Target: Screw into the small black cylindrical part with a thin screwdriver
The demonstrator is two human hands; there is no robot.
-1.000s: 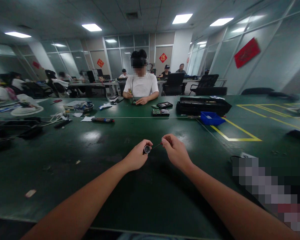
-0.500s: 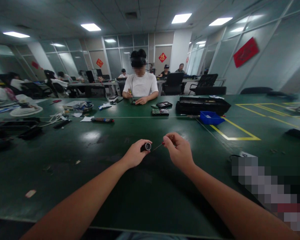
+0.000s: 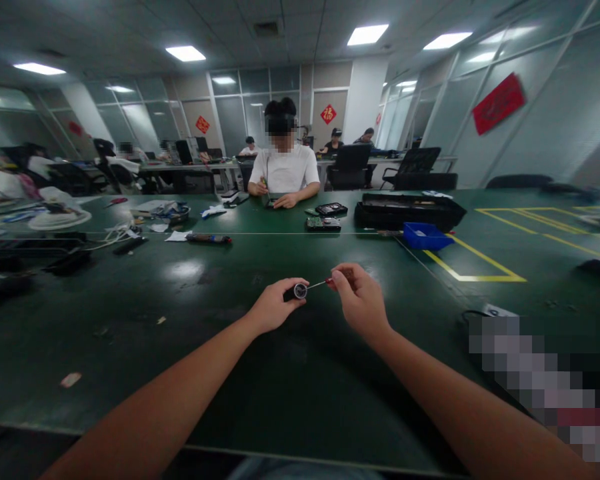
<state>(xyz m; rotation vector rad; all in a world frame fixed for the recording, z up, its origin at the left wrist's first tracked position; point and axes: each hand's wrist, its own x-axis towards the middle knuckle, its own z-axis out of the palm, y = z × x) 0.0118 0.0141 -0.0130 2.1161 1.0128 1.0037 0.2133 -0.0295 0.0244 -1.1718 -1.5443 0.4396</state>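
There are two bare hands (image 3: 273, 308) (image 3: 363, 299), one black cylinder (image 3: 299, 291) and one screwdriver (image 3: 322, 283). The table (image 3: 205, 293) carries two hard drives (image 3: 332, 209) (image 3: 323, 225) and one blue bin (image 3: 429, 244).

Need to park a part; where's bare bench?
Bare tabletop: between the forearms, and between the right hand and the yellow tape outline. Crowded: far left, around the coiled white cable; ahead right, around the blue bin and black tray.
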